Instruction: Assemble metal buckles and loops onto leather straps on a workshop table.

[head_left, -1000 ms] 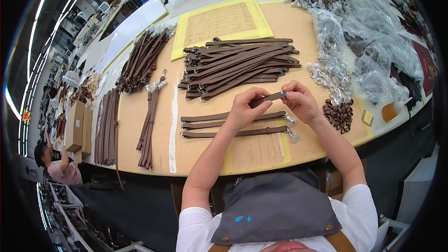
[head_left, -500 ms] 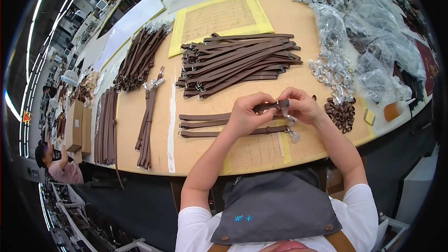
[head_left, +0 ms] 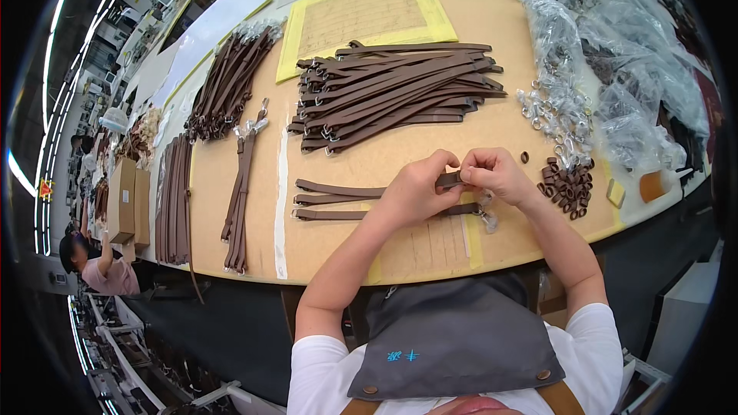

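Head view: the left hand (head_left: 415,188) and right hand (head_left: 496,173) meet above the tan bench (head_left: 384,250), fingers of both pinched shut on one end of a long brown leather strap (head_left: 338,189). Just under the fingers lie two more flat brown straps (head_left: 330,214). Right of the fingers sits a small heap of dark brown leather loops (head_left: 567,183). Beyond the fingers lies a large pile of brown straps with metal rings (head_left: 392,92).

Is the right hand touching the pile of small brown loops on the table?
Apart. The head view shows bare table between the right hand and the pile of small brown loops; the hand pinches a brown strap instead.
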Demonstrator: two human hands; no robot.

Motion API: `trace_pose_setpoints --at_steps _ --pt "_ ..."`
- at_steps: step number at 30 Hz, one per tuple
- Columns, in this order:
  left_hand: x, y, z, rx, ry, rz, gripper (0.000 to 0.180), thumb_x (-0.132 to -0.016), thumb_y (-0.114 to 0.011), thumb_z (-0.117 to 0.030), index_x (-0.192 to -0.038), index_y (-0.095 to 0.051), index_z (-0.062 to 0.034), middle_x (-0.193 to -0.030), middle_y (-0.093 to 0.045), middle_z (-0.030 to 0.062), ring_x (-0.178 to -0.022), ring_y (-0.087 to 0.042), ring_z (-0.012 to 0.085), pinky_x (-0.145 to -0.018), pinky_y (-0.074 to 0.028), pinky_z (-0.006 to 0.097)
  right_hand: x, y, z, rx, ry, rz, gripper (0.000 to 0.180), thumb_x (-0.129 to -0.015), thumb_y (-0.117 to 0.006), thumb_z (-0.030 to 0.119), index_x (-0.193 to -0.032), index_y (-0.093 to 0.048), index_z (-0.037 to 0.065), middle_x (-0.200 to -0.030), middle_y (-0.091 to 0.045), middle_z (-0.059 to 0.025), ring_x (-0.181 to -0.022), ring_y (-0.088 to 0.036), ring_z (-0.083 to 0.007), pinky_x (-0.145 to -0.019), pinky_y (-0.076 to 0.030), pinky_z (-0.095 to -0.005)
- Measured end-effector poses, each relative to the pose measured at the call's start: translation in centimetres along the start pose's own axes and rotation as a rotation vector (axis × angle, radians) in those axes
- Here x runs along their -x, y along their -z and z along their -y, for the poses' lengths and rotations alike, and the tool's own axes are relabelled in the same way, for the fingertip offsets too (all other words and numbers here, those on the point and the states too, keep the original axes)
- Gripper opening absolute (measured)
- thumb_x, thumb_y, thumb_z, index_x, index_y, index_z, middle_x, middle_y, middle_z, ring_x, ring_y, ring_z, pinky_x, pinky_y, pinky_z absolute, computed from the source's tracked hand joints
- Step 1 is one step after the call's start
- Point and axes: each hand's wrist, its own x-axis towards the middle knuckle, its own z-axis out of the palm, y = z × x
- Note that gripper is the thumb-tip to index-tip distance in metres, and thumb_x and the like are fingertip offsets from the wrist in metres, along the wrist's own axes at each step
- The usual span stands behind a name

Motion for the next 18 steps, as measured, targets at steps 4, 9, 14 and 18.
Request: trace_pose_setpoints --at_steps 4,9,14,18 --pt "-0.1 0.3 0.5 0.091 0.039 0.058 0.022 -0.081 -0.075 -0.005 -0.095 -0.06 -0.0006 -0.076 -0.064 0.0049 -0.064 -0.059 0.0084 -0.06 -0.051 0.024 0.2 0.1 0.6 -0.038 -0.018 0.047 0.017 -0.093 -0.073 0.02 -0.09 -0.067 0.004 -0.076 -0.063 0.004 -0.065 -0.054 -0.0023 -0.057 -0.043 -0.0202" --pt "-0.1 0.3 1.1 0.112 0.033 0.073 0.02 -0.081 -0.074 -0.004 -0.095 -0.061 0.0001 -0.077 -0.065 0.0035 -0.066 -0.059 0.0066 -0.06 -0.051 0.024 0.2 0.3 0.6 -0.041 -0.012 0.083 0.022 -0.093 -0.075 0.025 -0.09 -0.067 0.005 -0.076 -0.063 0.0044 -0.063 -0.054 -0.0023 -0.055 -0.043 -0.0197" --pt "-0.2 0.1 1.3 0.108 0.023 0.07 0.019 -0.081 -0.074 -0.005 -0.095 -0.061 -0.0001 -0.076 -0.064 0.0033 -0.065 -0.059 0.0071 -0.059 -0.05 0.024 0.2 0.3 0.5 -0.024 -0.012 0.089 0.023 -0.092 -0.076 0.026 -0.089 -0.066 0.005 -0.076 -0.062 0.0049 -0.063 -0.053 -0.0018 -0.054 -0.042 -0.0195" --pt "-0.1 0.0 1.3 0.093 0.014 0.07 0.018 -0.081 -0.073 -0.004 -0.094 -0.061 -0.0006 -0.074 -0.063 0.0035 -0.064 -0.058 0.0079 -0.058 -0.049 0.024 0.2 0.3 0.6 -0.006 -0.02 0.084 0.022 -0.093 -0.076 0.024 -0.088 -0.066 0.005 -0.075 -0.061 0.0051 -0.063 -0.051 -0.0014 -0.053 -0.04 -0.0198"
